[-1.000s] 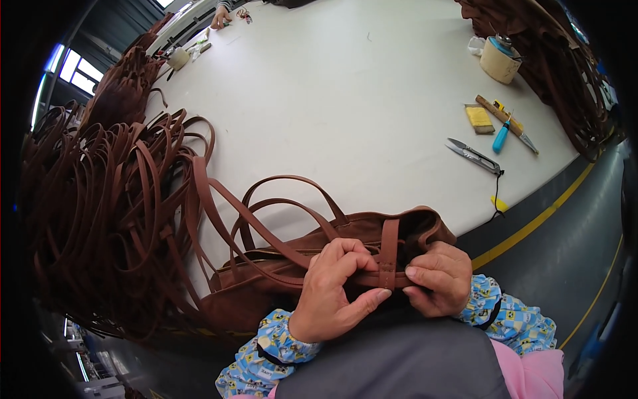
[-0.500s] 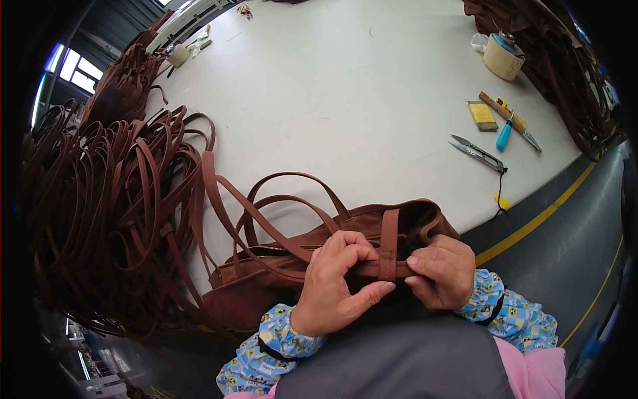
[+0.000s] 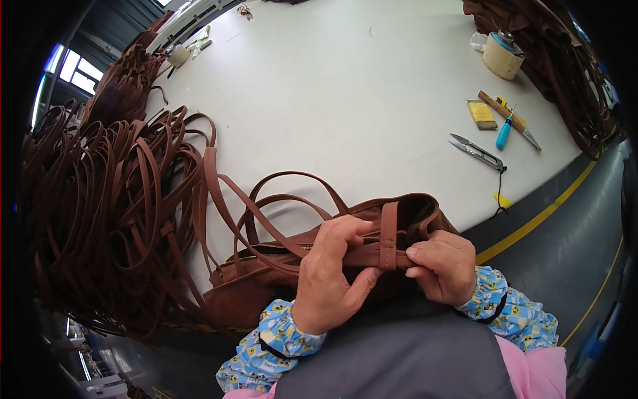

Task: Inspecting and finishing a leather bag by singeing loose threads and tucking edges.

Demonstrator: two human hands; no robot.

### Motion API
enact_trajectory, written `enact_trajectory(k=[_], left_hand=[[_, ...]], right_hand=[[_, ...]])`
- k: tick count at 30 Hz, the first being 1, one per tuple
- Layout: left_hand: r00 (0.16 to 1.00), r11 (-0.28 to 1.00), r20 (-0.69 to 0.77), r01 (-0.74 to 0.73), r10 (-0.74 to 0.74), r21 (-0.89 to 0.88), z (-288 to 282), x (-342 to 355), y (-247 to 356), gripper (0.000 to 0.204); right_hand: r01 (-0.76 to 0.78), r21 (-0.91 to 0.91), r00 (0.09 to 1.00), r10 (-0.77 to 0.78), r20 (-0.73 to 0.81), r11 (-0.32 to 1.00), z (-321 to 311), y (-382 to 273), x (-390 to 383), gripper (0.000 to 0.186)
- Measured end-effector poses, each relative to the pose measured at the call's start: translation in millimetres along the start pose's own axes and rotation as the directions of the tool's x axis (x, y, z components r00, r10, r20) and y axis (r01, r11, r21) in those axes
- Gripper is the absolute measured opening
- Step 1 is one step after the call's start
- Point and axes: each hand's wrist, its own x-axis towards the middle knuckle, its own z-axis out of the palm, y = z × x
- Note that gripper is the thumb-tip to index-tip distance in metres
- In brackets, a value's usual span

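A brown leather handbag [image 3: 266,302] lies along the table's near edge, its zip partly showing and two handles [image 3: 299,174] standing up. At its right end an upright leather strap [image 3: 389,223] crosses a second strap [image 3: 362,257] that runs sideways under or through its stitched lower end. My right hand [image 3: 446,266] pinches the sideways strap's right end between thumb and fingers. Beside the crossing, my left hand [image 3: 330,276] has its thumb and forefinger apart, the strap lying between them; its other fingers are partly hidden.
A large heap of brown straps [image 3: 119,219] is at the left. Thread snips [image 3: 477,151], a blue-handled awl [image 3: 505,132], a yellow block [image 3: 482,114] and a wooden-handled tool [image 3: 508,120] lie at the right of the white table [image 3: 332,100]. A round pot [image 3: 503,56] stands farther back.
My left forefinger has lifted off the strap and its thumb has drawn left from the crossing. The straps have shifted slightly away from me. My right hand keeps its pinch.
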Motion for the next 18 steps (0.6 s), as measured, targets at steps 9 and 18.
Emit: enact_trajectory(k=[9, 18], left_hand=[[0.842, 0.943, 0.492, -0.314, 0.223, 0.109, -32, 42, 46, 0.025], [0.51, 0.619, 0.832, 0.732, -0.221, -0.285, -14, 63, -8, 0.036]], right_hand=[[0.081, -0.06, 0.946, -0.058, 0.318, 0.995, -65, -25, 74, 0.017], [-0.798, 0.409, 0.602, 0.553, 0.576, 0.443, -24, 40, 49, 0.013]])
